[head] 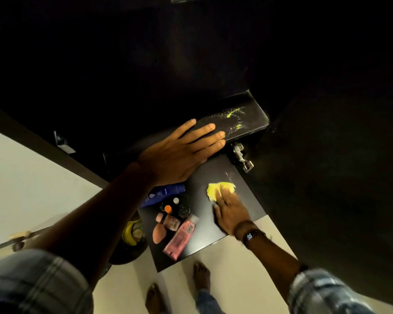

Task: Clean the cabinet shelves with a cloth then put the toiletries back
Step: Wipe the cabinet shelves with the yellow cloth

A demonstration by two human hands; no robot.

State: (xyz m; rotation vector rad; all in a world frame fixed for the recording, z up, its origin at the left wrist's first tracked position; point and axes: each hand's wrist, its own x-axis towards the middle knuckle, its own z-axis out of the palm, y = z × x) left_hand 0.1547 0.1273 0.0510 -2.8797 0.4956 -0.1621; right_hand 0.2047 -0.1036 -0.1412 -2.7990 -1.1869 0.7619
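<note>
Looks like somebody's home, bathroom or bedroom, can't tell which. Dark cabinet shelf under the left fingers, door hinge just right of them, lotion bottle, pink bottle and makeup sponge below them, bare feet on pale floor tiles.

Cabinet interior lost in darkness. Left hand overlaps one edge of the Nivea bottle. Right hand motion-blurred, covering part of the yellow cloth. Pink bottle label unreadable.
</note>
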